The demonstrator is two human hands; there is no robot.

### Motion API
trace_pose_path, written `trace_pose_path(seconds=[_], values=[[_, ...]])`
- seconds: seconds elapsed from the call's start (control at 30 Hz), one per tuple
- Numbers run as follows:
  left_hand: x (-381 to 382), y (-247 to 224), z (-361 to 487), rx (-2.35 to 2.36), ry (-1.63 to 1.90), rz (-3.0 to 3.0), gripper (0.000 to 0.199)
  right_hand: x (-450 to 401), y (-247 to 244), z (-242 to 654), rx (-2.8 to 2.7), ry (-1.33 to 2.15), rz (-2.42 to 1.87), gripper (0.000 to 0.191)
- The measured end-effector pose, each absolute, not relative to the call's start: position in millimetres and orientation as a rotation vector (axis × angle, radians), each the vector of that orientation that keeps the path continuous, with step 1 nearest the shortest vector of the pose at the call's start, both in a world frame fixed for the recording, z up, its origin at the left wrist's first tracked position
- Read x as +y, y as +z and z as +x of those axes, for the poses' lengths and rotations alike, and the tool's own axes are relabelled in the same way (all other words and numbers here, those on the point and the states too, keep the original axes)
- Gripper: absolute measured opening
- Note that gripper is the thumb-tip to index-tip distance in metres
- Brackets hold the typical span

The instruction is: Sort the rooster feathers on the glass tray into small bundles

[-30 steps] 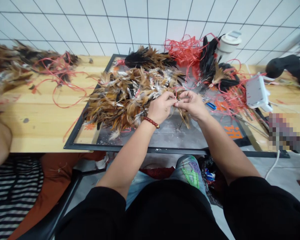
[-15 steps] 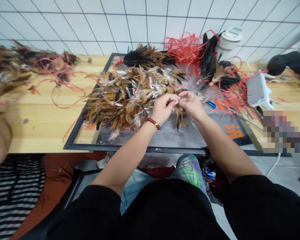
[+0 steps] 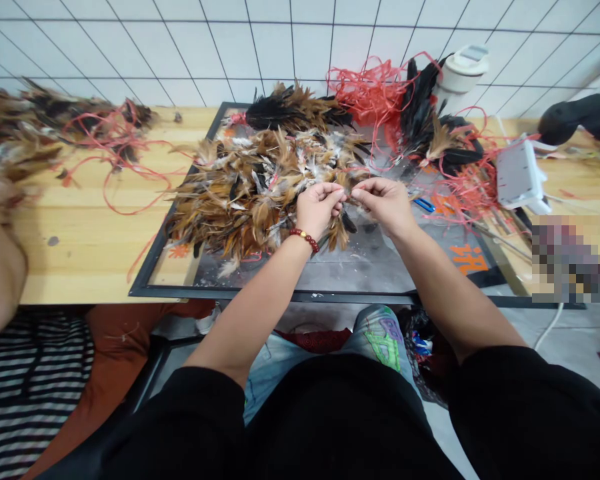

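Note:
My left hand (image 3: 319, 208), a dark red bead bracelet (image 3: 305, 239) at its wrist, is closed in a pinch. A small bunch of brown and black feathers (image 3: 339, 232) hangs below its fingers and seems held by them. Close by on the right, my right hand (image 3: 384, 203) pinches thumb against forefinger; what lies between them is too small to make out. The fingertips of both hands nearly meet. Just left and behind lies a big heap of brown and white feathers (image 3: 250, 193) on a black-framed glass sheet (image 3: 300, 273).
Behind the heap lie a black feather bundle (image 3: 290, 110) and tangled red plastic ribbon (image 3: 380, 93). A white lidded cup (image 3: 463, 73), a blue cutter (image 3: 424, 205) and a white box-like device (image 3: 520, 175) are to the right. At far left, another person's arm (image 3: 0, 253) rests near more feathers (image 3: 25, 127).
Both hands have shifted slightly left, and the fingertips have drawn a little apart. The small feather bunch has moved left along with my left hand.

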State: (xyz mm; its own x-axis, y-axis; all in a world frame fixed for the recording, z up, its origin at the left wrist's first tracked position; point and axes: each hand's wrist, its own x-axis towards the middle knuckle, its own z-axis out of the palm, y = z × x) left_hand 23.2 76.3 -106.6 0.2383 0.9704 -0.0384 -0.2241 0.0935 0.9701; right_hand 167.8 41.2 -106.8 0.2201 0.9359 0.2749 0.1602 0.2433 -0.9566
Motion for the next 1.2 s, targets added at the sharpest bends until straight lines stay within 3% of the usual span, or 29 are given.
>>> trace_pose_path(seconds=[0.23,0.47,0.73,1.03,1.2], values=[[76.3,-110.1,25.1,0.966,1.081,1.236,0.010,37.7,-105.1,164.4,-1.348,0.579,-1.203,0.021],[75.7,-123.0,25.5,0.903,1.138,1.616,0.007,35.8,-106.9,169.7,-1.432,0.512,-1.203,0.027],[71.0,-106.4,26.1,0.864,1.056,1.178,0.016,41.7,-116.0,172.0,-1.566,0.449,-1.245,0.029],[69.3,-104.4,25.2,0.868,1.033,1.164,0.016,39.3,-112.4,174.3,-1.750,0.126,-1.387,0.021],[71.4,-106.7,27.7,0.871,1.036,1.147,0.017,37.9,-109.8,171.3,-1.688,0.161,-1.353,0.024]])
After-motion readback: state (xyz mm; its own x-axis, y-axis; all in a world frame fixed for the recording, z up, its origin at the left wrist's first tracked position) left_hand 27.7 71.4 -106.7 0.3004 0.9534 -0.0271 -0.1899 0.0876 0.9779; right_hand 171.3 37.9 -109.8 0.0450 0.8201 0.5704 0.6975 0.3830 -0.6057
